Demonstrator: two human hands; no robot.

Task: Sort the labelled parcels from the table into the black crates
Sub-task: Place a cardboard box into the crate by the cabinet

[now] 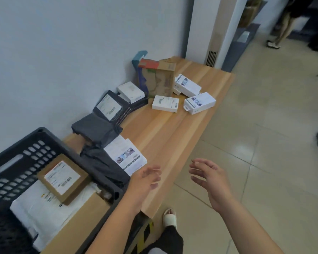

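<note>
A black crate (pixel 17 143) stands at the lower left, holding a small brown labelled box (pixel 62 178), a white mailer (pixel 35 213) and a large cardboard box (pixel 81 217). On the wooden table (pixel 173 134) lie dark grey bagged parcels (pixel 94 129), a labelled dark parcel (pixel 109 107), and several white boxes (pixel 165 103) farther back. A white labelled parcel (pixel 126 154) lies nearest. My left hand (pixel 145 180) hovers empty just right of it, fingers relaxed. My right hand (pixel 207 178) hangs open over the table's edge, holding nothing.
A brown cardboard box (pixel 160 79) with a red top leans against a blue package (pixel 139 57) at the table's far end by the wall. Tiled floor lies to the right. A person's legs (pixel 281 28) stand at the top right. My slippered foot (pixel 170 217) shows below.
</note>
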